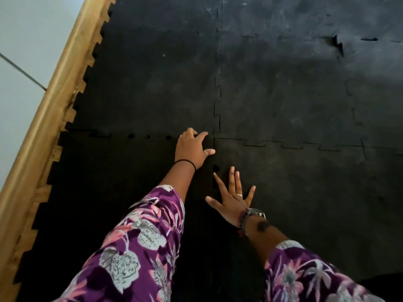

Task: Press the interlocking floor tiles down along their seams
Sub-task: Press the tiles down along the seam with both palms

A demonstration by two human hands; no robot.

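My right hand [234, 200] lies flat and spread on the near right floor tile [305, 203], fingers fanned, palm down, holding nothing; it sits just right of the near seam [216, 171], where a small gap shows dark at one tab. My left hand [193, 149] is further out, fingers curled down and pressing where four tiles meet, the thumb touching the tile by the corner joint [214, 138] — it also grips nothing.

Judging from how things lie, I am partway. The seam running right [305, 146] from the corner looks seated and flush. The seam running left [139, 135] is not: several dark holes show along it and the tabs look unclosed, so that stretch and the gap by my right hand are what I would press next. Beyond the corner, the long seam going away from me [218, 83] looks mostly closed. Far off on the right a tile edge is lifted [337, 43] and bulges up — that one needs work too.

The floor tiles are black, matte rubber-like mats, scuffed grey in the far light. Their toothed left edge [87, 70] stops short of a wooden skirting board [54, 92], with wood floor showing between the teeth, and a pale wall [24, 40] rises behind it.
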